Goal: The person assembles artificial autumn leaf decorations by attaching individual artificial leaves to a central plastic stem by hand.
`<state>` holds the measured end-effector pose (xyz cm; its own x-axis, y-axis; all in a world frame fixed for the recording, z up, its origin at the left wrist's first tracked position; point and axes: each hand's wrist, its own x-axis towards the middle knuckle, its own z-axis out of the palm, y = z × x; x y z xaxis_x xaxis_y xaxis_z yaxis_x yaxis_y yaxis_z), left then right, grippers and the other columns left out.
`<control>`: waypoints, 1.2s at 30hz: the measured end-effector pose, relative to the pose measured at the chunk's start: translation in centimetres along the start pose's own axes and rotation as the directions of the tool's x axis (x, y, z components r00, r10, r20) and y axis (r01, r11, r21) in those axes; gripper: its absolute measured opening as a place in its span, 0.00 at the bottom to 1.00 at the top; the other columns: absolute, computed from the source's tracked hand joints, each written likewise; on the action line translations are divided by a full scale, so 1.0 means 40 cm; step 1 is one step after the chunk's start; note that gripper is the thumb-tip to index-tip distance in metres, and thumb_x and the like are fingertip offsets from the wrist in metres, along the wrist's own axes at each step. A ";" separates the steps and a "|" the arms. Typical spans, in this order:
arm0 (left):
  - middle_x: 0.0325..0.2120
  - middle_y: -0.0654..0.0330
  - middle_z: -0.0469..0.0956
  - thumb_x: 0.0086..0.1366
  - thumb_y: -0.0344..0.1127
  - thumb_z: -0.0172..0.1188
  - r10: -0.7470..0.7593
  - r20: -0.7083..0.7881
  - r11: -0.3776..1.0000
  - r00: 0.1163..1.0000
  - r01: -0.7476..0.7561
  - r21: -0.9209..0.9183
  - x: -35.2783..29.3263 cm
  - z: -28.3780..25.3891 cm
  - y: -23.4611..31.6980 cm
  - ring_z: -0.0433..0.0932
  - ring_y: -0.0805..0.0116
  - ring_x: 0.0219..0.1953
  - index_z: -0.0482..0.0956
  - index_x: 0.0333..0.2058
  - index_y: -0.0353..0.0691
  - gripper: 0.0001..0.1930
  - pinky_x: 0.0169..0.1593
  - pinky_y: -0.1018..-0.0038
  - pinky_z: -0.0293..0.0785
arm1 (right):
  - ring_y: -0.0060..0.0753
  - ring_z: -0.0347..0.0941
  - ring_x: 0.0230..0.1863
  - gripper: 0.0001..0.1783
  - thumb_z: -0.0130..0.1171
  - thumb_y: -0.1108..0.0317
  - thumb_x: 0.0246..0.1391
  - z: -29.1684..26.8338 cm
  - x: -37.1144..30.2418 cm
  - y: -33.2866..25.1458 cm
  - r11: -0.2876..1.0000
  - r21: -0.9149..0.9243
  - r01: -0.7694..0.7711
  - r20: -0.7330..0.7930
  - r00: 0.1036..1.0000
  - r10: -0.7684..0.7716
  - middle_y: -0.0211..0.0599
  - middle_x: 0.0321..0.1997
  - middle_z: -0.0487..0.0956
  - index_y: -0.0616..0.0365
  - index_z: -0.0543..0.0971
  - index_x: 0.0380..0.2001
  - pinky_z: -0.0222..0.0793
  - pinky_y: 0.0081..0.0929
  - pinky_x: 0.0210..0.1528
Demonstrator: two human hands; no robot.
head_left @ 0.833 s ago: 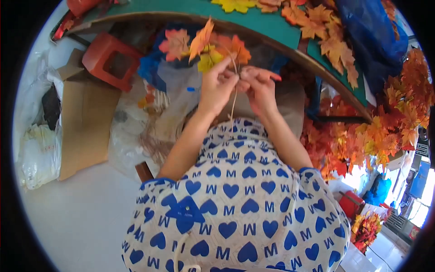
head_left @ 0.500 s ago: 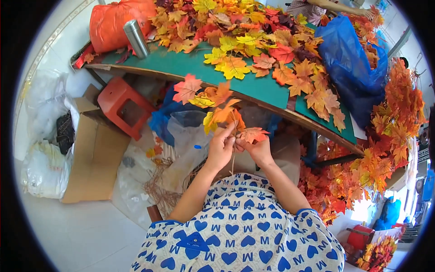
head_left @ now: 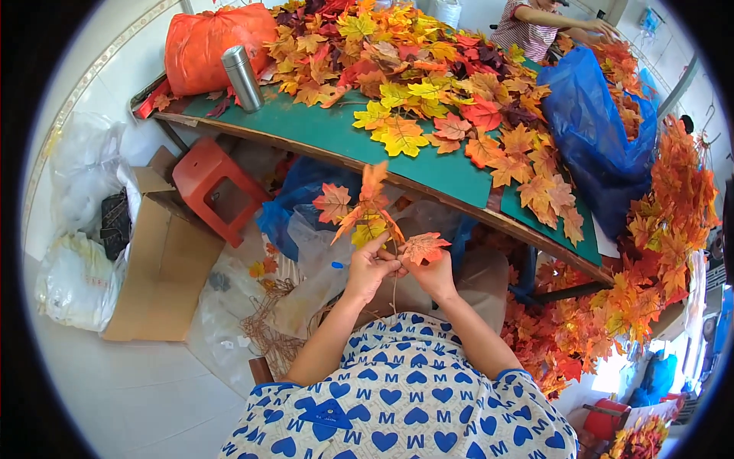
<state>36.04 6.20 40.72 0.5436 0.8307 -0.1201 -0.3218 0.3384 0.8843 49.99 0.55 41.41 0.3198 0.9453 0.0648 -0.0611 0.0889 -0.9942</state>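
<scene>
My left hand is pinched shut on the thin stem of a small sprig of orange and yellow artificial maple leaves, which stands up and away from me, its long axis running from my fingers toward the far edge of the green-topped work table. My right hand sits just right of the left, the two touching at the fingertips, and it is closed on a single orange fabric maple leaf held flat just right of the sprig's base. So the loose leaf lies just to the right of the stem and a little nearer to me than the sprig's tip; the right hand is the nearer one to it, and the stem's lower end, where the two meet, is between my thumbs.

Compared with half a second ago, the view has tipped up: more of the table shows, with the heap of loose orange, red and yellow leaves, the steel flask and the orange bag at far left. My hands stay together, and the single leaf now stands clearer of the sprig.
</scene>
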 end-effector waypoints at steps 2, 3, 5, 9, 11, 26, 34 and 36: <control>0.28 0.54 0.75 0.53 0.15 0.55 0.014 -0.021 0.999 1.000 -0.013 0.046 0.000 0.001 -0.006 0.80 0.62 0.30 0.55 0.61 0.35 0.35 0.32 0.72 0.79 | 0.21 0.75 0.25 0.08 0.59 0.79 0.47 -0.004 0.008 -0.010 0.999 -0.055 -0.003 0.038 0.999 0.005 0.34 0.30 0.79 0.67 0.76 0.33 0.73 0.19 0.28; 0.28 0.55 0.75 0.54 0.15 0.55 0.074 -0.047 0.996 0.996 -0.072 0.052 0.000 0.007 -0.003 0.80 0.61 0.31 0.57 0.59 0.32 0.33 0.33 0.73 0.79 | 0.21 0.75 0.26 0.08 0.59 0.79 0.47 -0.008 0.020 -0.014 0.999 -0.039 -0.024 0.079 0.997 0.027 0.33 0.29 0.79 0.67 0.76 0.33 0.73 0.19 0.29; 0.29 0.55 0.74 0.54 0.16 0.55 0.135 -0.071 0.990 0.988 -0.131 0.059 0.011 0.008 -0.005 0.80 0.61 0.33 0.59 0.57 0.29 0.30 0.35 0.74 0.79 | 0.21 0.75 0.27 0.08 0.59 0.79 0.46 -0.023 0.056 -0.031 0.999 -0.027 -0.045 0.118 0.992 0.048 0.33 0.29 0.79 0.66 0.76 0.33 0.73 0.19 0.30; 0.32 0.57 0.75 0.60 0.23 0.55 -0.096 -0.119 0.981 0.988 0.073 -0.181 0.018 -0.042 -0.014 0.78 0.69 0.31 0.69 0.46 0.27 0.16 0.39 0.77 0.76 | 0.16 0.72 0.31 0.12 0.60 0.74 0.47 -0.045 0.192 -0.204 0.809 -0.541 0.230 0.506 0.857 0.094 0.31 0.29 0.79 0.63 0.78 0.38 0.70 0.20 0.34; 0.33 0.58 0.76 0.61 0.28 0.56 -0.282 -0.045 0.898 0.958 0.247 -0.363 0.020 -0.090 -0.040 0.77 0.72 0.31 0.70 0.45 0.29 0.14 0.38 0.78 0.76 | 0.16 0.72 0.31 0.11 0.61 0.70 0.47 -0.037 0.290 -0.286 0.892 -0.425 0.155 0.363 0.932 0.011 0.32 0.28 0.79 0.66 0.79 0.33 0.69 0.20 0.34; 0.45 0.48 0.72 0.67 0.40 0.42 -0.310 0.054 0.628 0.949 0.247 -0.738 0.039 -0.128 -0.038 0.73 0.56 0.49 0.67 0.48 0.33 0.18 0.53 0.62 0.69 | 0.58 0.73 0.39 0.34 0.51 0.72 0.51 -0.162 1.214 -0.278 0.040 -0.987 0.153 0.133 0.940 -0.315 0.59 0.35 0.76 0.54 0.52 0.60 0.67 0.48 0.40; 0.35 0.63 0.72 0.69 0.40 0.42 -0.173 0.139 0.455 0.975 0.204 -0.867 0.060 -0.094 -0.008 0.73 0.72 0.39 0.67 0.44 0.39 0.13 0.42 0.76 0.72 | 0.45 0.74 0.36 0.06 0.58 0.70 0.46 -0.302 1.065 -0.340 -0.025 -0.855 0.519 0.360 0.556 -0.749 0.40 0.31 0.79 0.57 0.81 0.28 0.70 0.34 0.43; 0.28 0.67 0.69 0.68 0.40 0.43 -0.220 0.224 -0.353 0.950 0.137 -0.926 0.051 -0.099 -0.031 0.70 0.77 0.31 0.68 0.40 0.41 0.10 0.37 0.80 0.70 | 0.33 0.76 0.40 0.09 0.58 0.67 0.48 -0.313 0.961 -0.391 0.246 -0.846 0.473 0.209 0.719 -0.663 0.39 0.35 0.80 0.58 0.81 0.33 0.69 0.25 0.45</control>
<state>34.49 9.22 37.59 0.7605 0.6154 -0.2072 -0.5297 0.4033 -0.7462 75.08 31.55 58.39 0.0730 0.6862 0.7237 0.9361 0.2032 -0.2871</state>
